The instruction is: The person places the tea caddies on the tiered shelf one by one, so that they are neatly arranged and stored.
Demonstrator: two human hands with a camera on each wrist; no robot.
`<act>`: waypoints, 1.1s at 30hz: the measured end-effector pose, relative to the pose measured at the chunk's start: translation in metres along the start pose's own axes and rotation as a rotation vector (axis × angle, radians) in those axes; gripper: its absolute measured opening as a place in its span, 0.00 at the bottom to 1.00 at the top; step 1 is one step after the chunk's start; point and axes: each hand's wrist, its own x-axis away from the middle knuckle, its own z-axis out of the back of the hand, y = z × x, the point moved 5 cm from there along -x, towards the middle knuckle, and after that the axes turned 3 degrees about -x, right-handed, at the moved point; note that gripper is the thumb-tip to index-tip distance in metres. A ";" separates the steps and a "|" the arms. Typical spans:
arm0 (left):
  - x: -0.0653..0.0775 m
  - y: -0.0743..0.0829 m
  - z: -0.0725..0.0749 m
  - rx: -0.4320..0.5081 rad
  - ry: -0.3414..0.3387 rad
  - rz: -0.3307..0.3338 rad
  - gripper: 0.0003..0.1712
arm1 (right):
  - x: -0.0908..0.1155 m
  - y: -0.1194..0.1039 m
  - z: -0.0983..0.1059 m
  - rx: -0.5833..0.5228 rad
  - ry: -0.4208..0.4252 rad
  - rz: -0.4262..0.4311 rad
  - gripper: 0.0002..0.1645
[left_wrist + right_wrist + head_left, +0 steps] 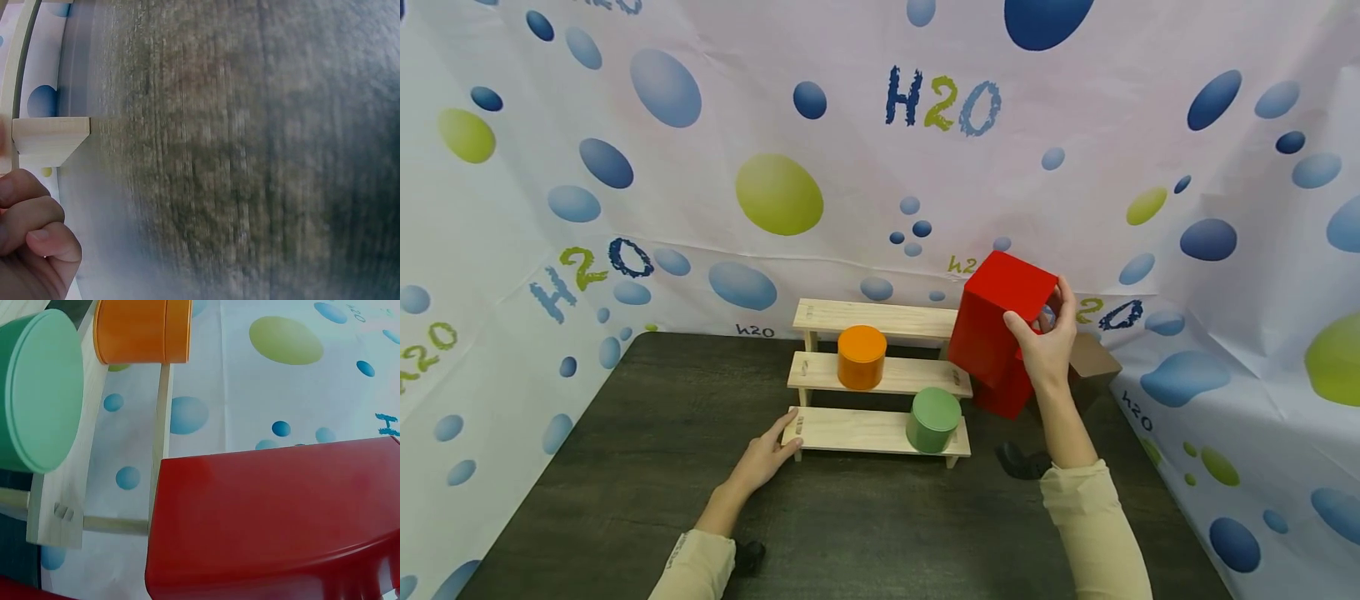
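A three-step wooden shelf (853, 428) stands on the dark table. My left hand (762, 457) grips the left end of its lowest step, thumb at the front edge; curled fingers (53, 240) show beside the wood in the left wrist view. With thumb and fingers spread across its top, my right hand (1048, 337) holds a tall red box (996, 321), tilted, at the right end of the upper steps. An orange round tin (861, 358) sits on the middle step, left of centre. Toward the right of the lowest step is a green round tin (934, 421).
Behind my right hand stands a brown cardboard box (1092, 367). Another red surface (1006, 398) shows below the held box, partly hidden. A white sheet (850, 275) with blue and green dots rises behind the table (625, 483).
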 end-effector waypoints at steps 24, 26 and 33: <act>0.000 0.001 -0.003 -0.008 0.013 -0.018 0.35 | -0.020 0.024 -0.040 -0.008 -0.138 -0.126 0.46; 0.000 0.001 -0.002 -0.010 0.015 -0.018 0.35 | -0.024 0.028 -0.043 0.003 -0.142 -0.127 0.45; 0.001 0.000 -0.001 -0.014 0.027 -0.023 0.35 | -0.031 0.029 -0.056 0.014 -0.197 -0.160 0.42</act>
